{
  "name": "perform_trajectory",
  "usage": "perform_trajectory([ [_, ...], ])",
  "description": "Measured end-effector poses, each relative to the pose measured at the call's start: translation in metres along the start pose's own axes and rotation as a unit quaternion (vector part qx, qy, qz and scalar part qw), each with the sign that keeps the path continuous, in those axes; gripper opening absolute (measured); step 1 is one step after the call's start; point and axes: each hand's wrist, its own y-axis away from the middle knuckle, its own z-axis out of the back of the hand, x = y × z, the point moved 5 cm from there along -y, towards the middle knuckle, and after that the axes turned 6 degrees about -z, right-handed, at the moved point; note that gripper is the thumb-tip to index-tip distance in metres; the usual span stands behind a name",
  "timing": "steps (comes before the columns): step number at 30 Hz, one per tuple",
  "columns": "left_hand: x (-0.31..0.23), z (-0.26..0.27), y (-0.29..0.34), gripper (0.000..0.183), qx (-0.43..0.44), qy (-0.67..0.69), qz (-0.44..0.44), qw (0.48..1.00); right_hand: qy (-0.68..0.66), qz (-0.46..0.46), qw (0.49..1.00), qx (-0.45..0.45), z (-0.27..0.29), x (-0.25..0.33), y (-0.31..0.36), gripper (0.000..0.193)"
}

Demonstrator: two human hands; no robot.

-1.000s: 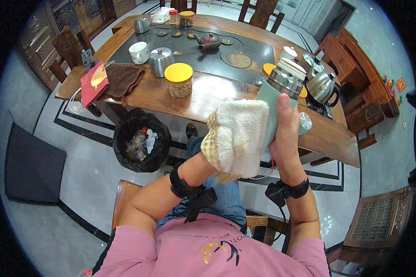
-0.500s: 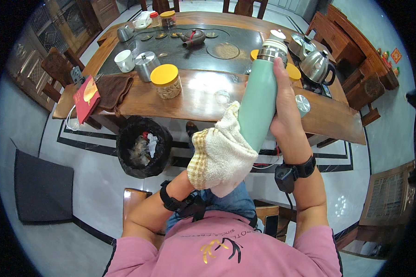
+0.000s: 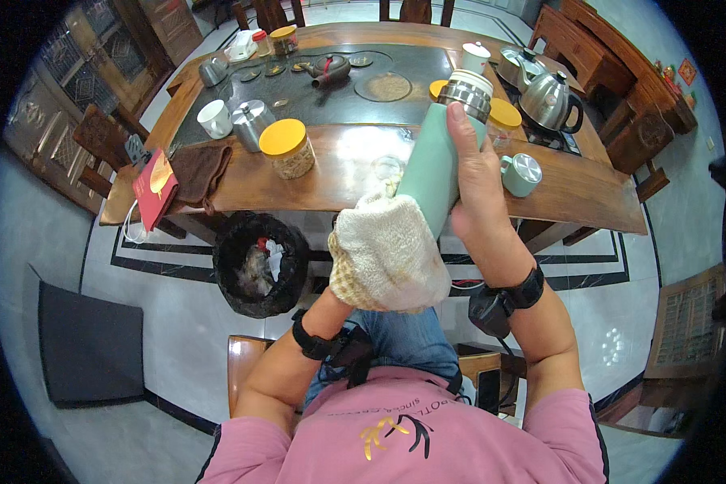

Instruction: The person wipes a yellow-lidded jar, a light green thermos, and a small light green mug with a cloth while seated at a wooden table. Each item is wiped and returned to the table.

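A pale green thermos flask [image 3: 427, 165] with a steel neck and a white top is tilted in front of me, its top away from me and to the right. Wrapped around its right side is my right hand [image 3: 480, 185], thumb lying along the upper part. A cream towel [image 3: 391, 250] with a yellow checked border covers the lower end of the flask. My left hand is beneath this towel, pressing it to the flask; the cloth hides its fingers, and only the wrist [image 3: 327, 313] shows.
Beyond my hands stands a wooden tea table [image 3: 339, 181] with a yellow-lidded jar [image 3: 286, 149], a green lidded mug [image 3: 522, 175], a steel kettle [image 3: 550, 105] and a dark teapot [image 3: 329, 70]. A black-lined bin [image 3: 260, 264] sits on the floor by its near edge.
The flask and both hands have come lower and slightly left, nearer to me. The towel has turned around the flask's lower end. More of the green mug now shows.
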Motion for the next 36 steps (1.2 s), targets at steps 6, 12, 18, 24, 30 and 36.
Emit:
perform_trajectory([
  [6, -0.006, 0.022, 0.009, 0.058, 0.044, 0.219, 0.074, 0.972, -0.010, -0.099, 0.995, 0.027, 0.015, 0.000, -0.012, 0.063],
  [12, 0.003, -0.009, 0.015, 0.053, -0.049, 0.612, 0.069, 0.786, -0.001, -0.025, 0.999, 0.021, 0.006, -0.004, -0.005, 0.065],
  [18, 0.007, -0.026, 0.009, 0.057, -0.038, 0.373, 0.044, 0.926, -0.021, 0.011, 1.000, -0.011, 0.002, -0.004, 0.004, 0.067],
  [24, -0.024, 0.011, 0.006, 0.054, 0.009, 0.020, -0.092, 0.996, 0.000, -0.087, 0.995, 0.041, 0.014, 0.010, -0.009, 0.065],
  [30, -0.019, 0.000, 0.003, 0.056, -0.040, 0.341, 0.043, 0.938, -0.012, -0.082, 0.996, 0.025, 0.009, -0.001, -0.011, 0.069],
  [36, -0.014, -0.008, -0.005, 0.074, -0.075, -0.116, -0.057, 0.989, 0.001, -0.043, 0.998, 0.052, 0.001, -0.002, -0.011, 0.069],
])
